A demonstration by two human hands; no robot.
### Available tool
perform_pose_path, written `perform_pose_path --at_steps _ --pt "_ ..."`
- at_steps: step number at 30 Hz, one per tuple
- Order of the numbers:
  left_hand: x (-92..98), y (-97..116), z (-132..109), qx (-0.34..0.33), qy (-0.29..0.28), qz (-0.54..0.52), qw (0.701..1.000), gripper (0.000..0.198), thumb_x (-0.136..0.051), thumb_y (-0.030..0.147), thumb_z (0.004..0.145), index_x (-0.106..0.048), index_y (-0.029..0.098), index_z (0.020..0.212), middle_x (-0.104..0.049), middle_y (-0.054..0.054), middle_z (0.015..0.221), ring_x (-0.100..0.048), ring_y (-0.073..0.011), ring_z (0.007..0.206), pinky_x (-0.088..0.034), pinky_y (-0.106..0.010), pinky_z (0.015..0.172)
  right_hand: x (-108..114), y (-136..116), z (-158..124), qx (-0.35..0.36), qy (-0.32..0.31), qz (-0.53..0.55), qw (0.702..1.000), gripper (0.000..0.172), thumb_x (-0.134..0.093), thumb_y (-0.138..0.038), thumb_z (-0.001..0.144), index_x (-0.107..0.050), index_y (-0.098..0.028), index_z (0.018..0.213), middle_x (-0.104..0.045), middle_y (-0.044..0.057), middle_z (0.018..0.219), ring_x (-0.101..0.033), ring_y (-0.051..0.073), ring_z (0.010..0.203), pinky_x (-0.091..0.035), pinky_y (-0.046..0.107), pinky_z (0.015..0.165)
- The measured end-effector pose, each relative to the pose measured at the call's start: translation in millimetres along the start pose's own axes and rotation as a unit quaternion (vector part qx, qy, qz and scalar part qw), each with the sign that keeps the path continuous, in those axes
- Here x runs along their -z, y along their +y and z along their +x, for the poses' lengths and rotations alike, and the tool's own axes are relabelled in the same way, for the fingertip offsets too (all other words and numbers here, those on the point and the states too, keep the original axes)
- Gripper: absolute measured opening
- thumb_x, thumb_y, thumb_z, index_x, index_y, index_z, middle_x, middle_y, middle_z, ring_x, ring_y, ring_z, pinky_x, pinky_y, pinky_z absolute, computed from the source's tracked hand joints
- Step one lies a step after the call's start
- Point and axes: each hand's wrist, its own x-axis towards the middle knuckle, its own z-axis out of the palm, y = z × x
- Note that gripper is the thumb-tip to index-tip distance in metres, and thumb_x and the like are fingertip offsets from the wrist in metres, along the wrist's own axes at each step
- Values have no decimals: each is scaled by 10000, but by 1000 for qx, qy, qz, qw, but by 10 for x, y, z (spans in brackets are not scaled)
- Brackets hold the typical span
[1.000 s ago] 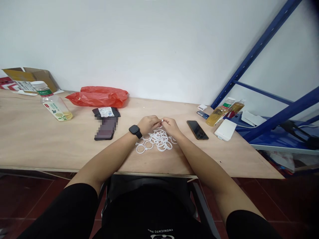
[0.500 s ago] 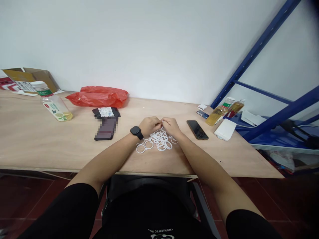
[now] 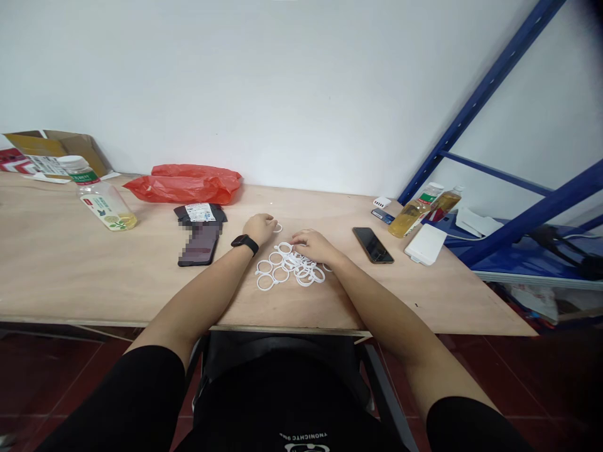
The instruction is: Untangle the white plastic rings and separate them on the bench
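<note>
Your left hand (image 3: 260, 228) pinches one white ring (image 3: 281, 228); your right hand (image 3: 316, 245) overhangs one ring pile (image 3: 298, 262), its fingers' hold unclear.

White lettering (image 3: 303, 435) on the black shirt (image 3: 282, 395) looks like TNONICHTC, upside down; print on the bottle label (image 3: 107, 213) and parcel sticker (image 3: 199, 212) is too small to read

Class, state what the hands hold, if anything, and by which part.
Left hand: apparently a white ring, by its edge. Right hand: over the pile of white rings; whether it holds one cannot be told.
</note>
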Motion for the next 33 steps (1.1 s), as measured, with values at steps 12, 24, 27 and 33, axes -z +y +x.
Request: perform_pose_path --at_steps 12,24,27,33 --pt "73 280 -213 -175 -312 -93 929 205 -606 268 757 -761 144 805 -692 -16 650 -555 -117 554 -396 -227 553 34 -33 -54 -101 30 95 990 195 -597 -172 813 -738 -198 946 -743 39 940 -663 160 833 -492 271 768" --pt "118 477 -336 -190 -119 -84 971 205 -580 295 816 -740 168 846 -721 -37 752 -620 -150 659 -435 -252 606 121 -164 -24 -216 117 356 902 181 -633 -234 707 -733 -154 835 -715 27 698 -612 131 583 -476 229 548" --pt "128 537 -350 -261 -74 -16 962 183 -564 263 836 -728 183 838 -728 -53 813 -640 -170 729 -451 -268 659 137 -185 -2 -220 150 347 899 159 -607 -200 655 -716 -157 763 -708 23 690 -617 137 614 -480 230 576" --pt "77 656 -404 -319 -31 59 945 193 -534 270 870 -686 179 793 -712 -73 807 -633 -181 716 -439 -275 635 88 -155 51 -193 216 315 904 119 -511 -203 633 -627 -179 645 -635 -10 619 -574 135 609 -458 235 584"
